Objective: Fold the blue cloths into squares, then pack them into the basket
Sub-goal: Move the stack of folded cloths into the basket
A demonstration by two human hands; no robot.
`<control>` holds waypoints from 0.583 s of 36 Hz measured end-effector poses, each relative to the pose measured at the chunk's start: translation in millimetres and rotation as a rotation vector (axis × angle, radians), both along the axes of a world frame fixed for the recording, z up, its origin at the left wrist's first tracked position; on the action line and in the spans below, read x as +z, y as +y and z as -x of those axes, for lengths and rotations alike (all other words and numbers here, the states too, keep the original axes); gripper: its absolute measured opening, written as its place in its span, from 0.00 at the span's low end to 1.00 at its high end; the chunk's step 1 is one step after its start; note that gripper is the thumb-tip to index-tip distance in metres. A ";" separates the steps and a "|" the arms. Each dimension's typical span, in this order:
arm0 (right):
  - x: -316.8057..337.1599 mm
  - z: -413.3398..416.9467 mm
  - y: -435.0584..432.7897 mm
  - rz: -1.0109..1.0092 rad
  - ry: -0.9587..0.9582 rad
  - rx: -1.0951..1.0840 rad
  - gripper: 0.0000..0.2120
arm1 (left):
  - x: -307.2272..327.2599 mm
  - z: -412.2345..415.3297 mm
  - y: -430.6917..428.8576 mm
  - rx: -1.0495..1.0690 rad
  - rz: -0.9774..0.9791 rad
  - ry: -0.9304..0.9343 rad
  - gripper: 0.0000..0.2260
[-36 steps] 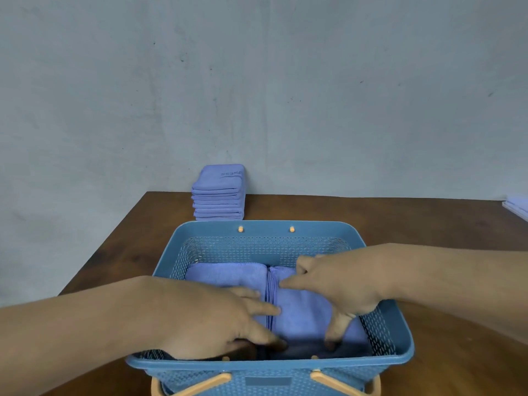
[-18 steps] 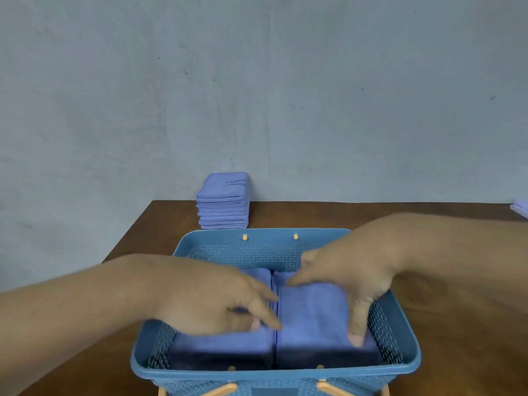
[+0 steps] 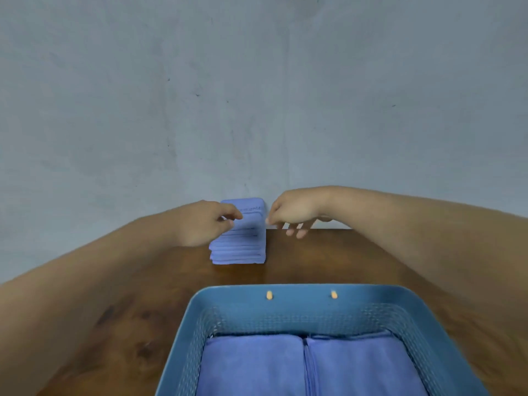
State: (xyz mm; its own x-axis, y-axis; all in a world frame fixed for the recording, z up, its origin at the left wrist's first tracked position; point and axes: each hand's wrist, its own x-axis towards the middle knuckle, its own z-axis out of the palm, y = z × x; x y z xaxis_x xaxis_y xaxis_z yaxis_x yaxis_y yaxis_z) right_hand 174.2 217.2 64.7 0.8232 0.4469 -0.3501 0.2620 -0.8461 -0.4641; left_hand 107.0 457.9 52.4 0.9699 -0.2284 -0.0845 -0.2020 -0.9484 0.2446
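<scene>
Far edge of worktop (image 3: 314, 261): stack of folded blue cloths (image 3: 238, 247). On stack's upper left, left grip (image 3: 204, 224), fingers curled over top cloths; blur hides whether it holds any. Just right of stack top, right grip (image 3: 294, 214), fingers loose and spread, holding nothing. Near side: basket (image 3: 300, 298), two folded cloths (image 3: 251, 364) side by side inside.

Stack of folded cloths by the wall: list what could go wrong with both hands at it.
The stack is tall and narrow; the left hand, at its top, could tip it or drag several layers off. The right hand isn't gripping yet, so that side is unsupported.
</scene>
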 end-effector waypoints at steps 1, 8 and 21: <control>-8.7 -12.3 8.3 -0.039 0.054 -0.085 0.19 | -9.4 -11.8 3.6 0.014 -0.005 0.004 0.18; -54.7 -69.9 61.7 -0.273 0.340 -0.429 0.39 | -69.9 -75.0 24.7 0.130 0.083 -0.008 0.22; -95.4 -120.1 94.7 -0.453 0.365 -0.630 0.27 | -125.0 -92.3 45.3 0.109 0.176 -0.004 0.23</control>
